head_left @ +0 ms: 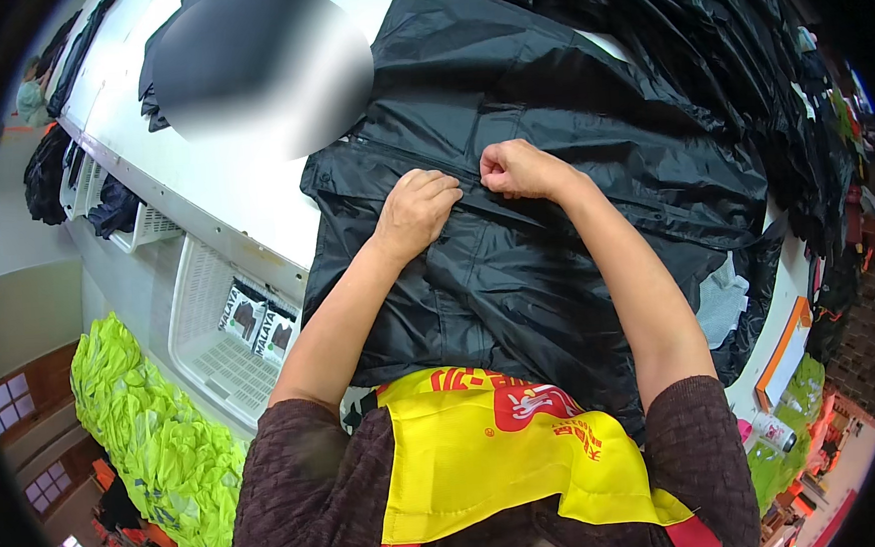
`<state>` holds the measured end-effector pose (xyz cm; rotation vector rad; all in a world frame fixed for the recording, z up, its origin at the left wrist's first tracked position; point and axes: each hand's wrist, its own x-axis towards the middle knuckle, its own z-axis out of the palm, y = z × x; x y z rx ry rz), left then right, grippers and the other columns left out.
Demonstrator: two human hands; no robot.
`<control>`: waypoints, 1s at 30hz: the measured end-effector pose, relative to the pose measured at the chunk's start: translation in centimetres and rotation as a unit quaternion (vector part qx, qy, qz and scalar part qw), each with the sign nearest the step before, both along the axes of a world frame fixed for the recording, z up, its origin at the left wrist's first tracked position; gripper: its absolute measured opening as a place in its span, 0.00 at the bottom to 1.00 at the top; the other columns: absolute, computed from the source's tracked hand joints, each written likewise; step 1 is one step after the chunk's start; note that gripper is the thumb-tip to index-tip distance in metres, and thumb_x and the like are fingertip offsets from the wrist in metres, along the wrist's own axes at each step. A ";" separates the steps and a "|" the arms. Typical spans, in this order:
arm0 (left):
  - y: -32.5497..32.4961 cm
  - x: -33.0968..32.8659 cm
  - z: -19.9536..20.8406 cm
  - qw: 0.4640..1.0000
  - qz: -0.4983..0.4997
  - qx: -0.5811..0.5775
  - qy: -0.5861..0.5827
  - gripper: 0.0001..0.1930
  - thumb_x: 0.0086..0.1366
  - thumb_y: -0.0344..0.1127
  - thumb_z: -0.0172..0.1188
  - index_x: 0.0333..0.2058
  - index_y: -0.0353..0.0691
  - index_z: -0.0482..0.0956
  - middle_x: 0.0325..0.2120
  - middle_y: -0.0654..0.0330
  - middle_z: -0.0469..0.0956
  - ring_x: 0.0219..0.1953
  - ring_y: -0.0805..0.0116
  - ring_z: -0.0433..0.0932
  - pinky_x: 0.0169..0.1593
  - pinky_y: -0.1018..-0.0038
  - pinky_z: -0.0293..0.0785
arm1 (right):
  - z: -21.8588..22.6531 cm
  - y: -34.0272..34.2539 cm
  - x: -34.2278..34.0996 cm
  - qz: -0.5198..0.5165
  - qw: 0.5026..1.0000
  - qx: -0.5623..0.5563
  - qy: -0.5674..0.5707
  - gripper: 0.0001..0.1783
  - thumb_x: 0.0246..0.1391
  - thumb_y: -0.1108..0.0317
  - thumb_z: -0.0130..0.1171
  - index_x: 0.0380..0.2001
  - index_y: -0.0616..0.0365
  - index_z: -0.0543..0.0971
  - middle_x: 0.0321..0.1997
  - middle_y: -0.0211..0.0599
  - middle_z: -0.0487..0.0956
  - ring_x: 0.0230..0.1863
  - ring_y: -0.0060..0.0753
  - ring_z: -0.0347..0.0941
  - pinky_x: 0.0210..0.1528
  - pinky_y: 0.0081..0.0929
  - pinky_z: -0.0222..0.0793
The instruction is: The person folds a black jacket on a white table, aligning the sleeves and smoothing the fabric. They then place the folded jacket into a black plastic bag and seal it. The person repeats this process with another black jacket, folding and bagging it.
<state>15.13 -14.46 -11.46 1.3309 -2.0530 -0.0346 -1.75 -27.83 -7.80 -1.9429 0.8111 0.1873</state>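
A black, shiny rain garment [557, 256] lies spread over the white table in front of me, creased in many places. Along its middle runs a seam or front edge, where both my hands work close together. My left hand [420, 210] is closed, its curled fingers pressed onto the fabric by this edge. A short way to its right, my right hand [521, 170] pinches the same edge between thumb and fingers. Whatever small part lies inside the fingertips is hidden.
More black garments [664, 39] are heaped at the far right. A white plastic basket [193, 334] with printed packets [257, 318] stands below the table's left edge. Beside it is a neon-yellow pile of fabric [152, 441]. The white table [242, 190] shows at left; a blurred patch covers its far part.
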 end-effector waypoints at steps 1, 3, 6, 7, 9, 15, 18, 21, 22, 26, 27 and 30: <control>-0.1 0.1 -0.5 1.000 0.000 -0.002 0.007 0.07 0.48 0.27 0.58 0.29 0.38 0.78 0.36 0.61 0.77 0.42 0.65 0.73 0.46 0.69 0.68 | 0.1 -0.3 0.1 -0.013 0.999 0.033 0.011 0.07 0.43 0.71 0.53 0.25 0.64 0.75 0.20 0.41 0.76 0.20 0.31 0.73 0.26 0.27 0.69; 0.2 0.2 -0.2 1.000 -0.002 -0.003 0.014 0.07 0.48 0.27 0.58 0.29 0.38 0.78 0.38 0.61 0.77 0.43 0.65 0.73 0.47 0.69 0.68 | 0.6 -0.5 0.3 -0.022 0.998 0.062 0.021 0.08 0.42 0.71 0.53 0.25 0.65 0.75 0.21 0.43 0.77 0.24 0.35 0.75 0.29 0.28 0.70; 0.3 0.0 0.2 1.000 -0.002 -0.002 0.013 0.07 0.48 0.26 0.59 0.30 0.38 0.77 0.39 0.60 0.77 0.44 0.64 0.73 0.48 0.69 0.68 | 1.4 0.6 1.0 0.006 0.996 -0.056 0.072 0.09 0.41 0.70 0.53 0.26 0.65 0.76 0.24 0.50 0.78 0.27 0.44 0.76 0.32 0.32 0.72; 0.3 0.0 0.2 1.000 0.001 -0.002 0.015 0.08 0.48 0.26 0.59 0.30 0.38 0.77 0.40 0.60 0.77 0.44 0.63 0.73 0.48 0.68 0.68 | 0.2 0.9 0.8 0.044 0.980 -0.195 0.017 0.10 0.42 0.68 0.54 0.26 0.65 0.77 0.27 0.55 0.78 0.30 0.53 0.75 0.35 0.36 0.72; 0.3 0.0 0.1 1.000 0.002 0.004 0.016 0.08 0.47 0.26 0.60 0.30 0.38 0.77 0.40 0.60 0.78 0.45 0.62 0.74 0.48 0.67 0.69 | -2.1 1.2 0.6 -0.024 0.960 -0.276 0.034 0.11 0.41 0.67 0.55 0.26 0.65 0.77 0.28 0.55 0.77 0.31 0.54 0.75 0.36 0.38 0.71; 0.4 0.1 0.1 0.999 0.017 0.017 0.029 0.07 0.47 0.27 0.60 0.28 0.38 0.78 0.37 0.61 0.79 0.44 0.63 0.75 0.48 0.68 0.69 | -0.8 0.7 -0.9 0.034 0.960 -0.246 -0.129 0.09 0.47 0.70 0.56 0.34 0.57 0.76 0.34 0.43 0.77 0.38 0.47 0.73 0.42 0.37 0.69; 0.3 -0.1 0.2 0.999 0.023 0.018 0.036 0.07 0.47 0.27 0.59 0.28 0.38 0.78 0.36 0.61 0.79 0.44 0.63 0.75 0.48 0.68 0.69 | 0.6 1.1 -0.4 0.130 0.947 -0.258 -0.142 0.14 0.46 0.73 0.59 0.39 0.57 0.76 0.36 0.39 0.76 0.37 0.41 0.73 0.40 0.32 0.69; 0.2 -0.1 0.0 0.999 0.024 0.018 0.043 0.06 0.46 0.27 0.59 0.27 0.37 0.78 0.35 0.60 0.79 0.43 0.63 0.75 0.48 0.69 0.69 | 0.9 0.7 0.5 0.211 0.920 -0.314 -0.100 0.16 0.44 0.72 0.60 0.40 0.54 0.77 0.36 0.38 0.75 0.37 0.42 0.74 0.39 0.33 0.70; 0.3 -0.1 -0.2 0.999 0.024 0.021 0.045 0.06 0.46 0.27 0.59 0.27 0.37 0.78 0.35 0.59 0.79 0.43 0.62 0.75 0.48 0.69 0.69 | 1.1 0.7 0.7 0.231 0.913 -0.323 -0.091 0.15 0.44 0.72 0.59 0.40 0.53 0.77 0.35 0.37 0.76 0.37 0.43 0.74 0.39 0.33 0.70; 0.2 -0.2 -0.1 0.997 0.039 0.013 0.062 0.06 0.46 0.27 0.59 0.27 0.38 0.78 0.35 0.58 0.78 0.43 0.61 0.75 0.48 0.68 0.69 | 0.5 0.7 0.7 0.293 0.874 -0.372 -0.110 0.04 0.48 0.71 0.55 0.28 0.59 0.73 0.31 0.40 0.74 0.33 0.45 0.73 0.35 0.36 0.70; 0.3 -0.2 -0.1 0.997 0.040 0.011 0.065 0.06 0.45 0.28 0.59 0.26 0.38 0.78 0.35 0.58 0.77 0.43 0.61 0.74 0.47 0.68 0.69 | 0.3 0.8 0.6 0.272 0.886 -0.363 -0.096 0.04 0.49 0.71 0.54 0.28 0.59 0.74 0.31 0.40 0.74 0.34 0.45 0.74 0.35 0.36 0.70; 0.4 -0.3 0.2 0.996 0.049 0.015 0.068 0.07 0.45 0.27 0.60 0.27 0.38 0.77 0.37 0.56 0.76 0.44 0.58 0.73 0.49 0.67 0.69 | 0.4 1.4 0.5 0.225 0.910 -0.340 -0.073 0.05 0.50 0.70 0.53 0.28 0.59 0.74 0.31 0.43 0.74 0.36 0.46 0.74 0.37 0.37 0.70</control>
